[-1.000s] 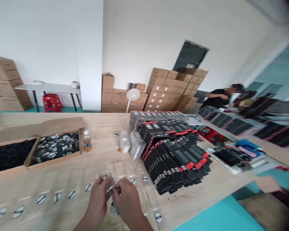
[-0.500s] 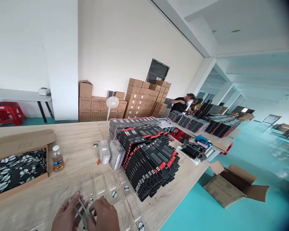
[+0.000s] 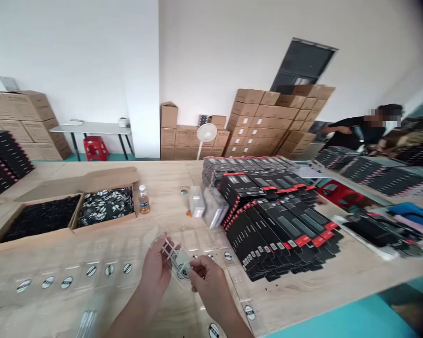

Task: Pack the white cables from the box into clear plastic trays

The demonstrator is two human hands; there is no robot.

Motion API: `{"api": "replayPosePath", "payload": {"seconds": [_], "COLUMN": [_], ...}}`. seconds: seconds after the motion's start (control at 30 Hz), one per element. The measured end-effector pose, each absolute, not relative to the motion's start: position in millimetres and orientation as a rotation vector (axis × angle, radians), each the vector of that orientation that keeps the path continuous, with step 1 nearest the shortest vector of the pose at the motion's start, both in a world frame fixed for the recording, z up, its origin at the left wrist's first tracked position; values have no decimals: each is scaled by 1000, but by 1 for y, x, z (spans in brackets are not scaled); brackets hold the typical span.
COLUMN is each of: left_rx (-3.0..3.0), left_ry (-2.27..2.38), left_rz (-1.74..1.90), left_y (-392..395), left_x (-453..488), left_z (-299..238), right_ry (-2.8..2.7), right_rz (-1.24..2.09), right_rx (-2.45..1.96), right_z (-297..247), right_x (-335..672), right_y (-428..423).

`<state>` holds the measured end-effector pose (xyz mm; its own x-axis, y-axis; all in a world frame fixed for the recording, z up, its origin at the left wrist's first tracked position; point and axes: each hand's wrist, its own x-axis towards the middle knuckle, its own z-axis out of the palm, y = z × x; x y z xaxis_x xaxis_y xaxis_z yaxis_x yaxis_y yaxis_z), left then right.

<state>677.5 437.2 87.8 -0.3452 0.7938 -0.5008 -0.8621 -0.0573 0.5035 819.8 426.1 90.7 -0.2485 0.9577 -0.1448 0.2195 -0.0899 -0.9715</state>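
My left hand (image 3: 155, 270) and my right hand (image 3: 207, 286) hold a small clear plastic holder (image 3: 172, 256) above the table, near its middle. A round grey disc (image 3: 181, 262) sits at the holder's end, and my right fingertips pinch close to it. Under my hands lies a row of clear plastic blister packs (image 3: 66, 281), each with a round black-and-white label. One pale blurred strip piece (image 3: 87, 324) lies near the bottom edge of the view.
A cardboard box (image 3: 74, 202) with black items and patterned discs stands left, beside a small bottle (image 3: 144, 199). Clear plastic packs (image 3: 211, 206) and stacked black boxes with red tabs (image 3: 275, 225) fill the table's right side. A co-worker (image 3: 359, 129) stands at the far right.
My view has swung left and down, bringing the box and cartons more into frame. My hands have risen slightly and turned the clear holder, so its disc now shows between them.
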Motion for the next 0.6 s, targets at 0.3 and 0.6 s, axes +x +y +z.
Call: {"api": "replayPosePath", "payload": {"seconds": [0.3,0.6], "left_rx": [-233,-216], "left_ry": [839,812], "left_rz": [1687,1717], "left_y": [435,438], "left_x": [675,676], "left_z": [88,81], "right_ry": [-1572,-1520], "right_rz": [1288,1353], "right_rx": [-1363,-1269], "right_z": [86,69], "right_x": [832,817], "right_y": [433,416]}}
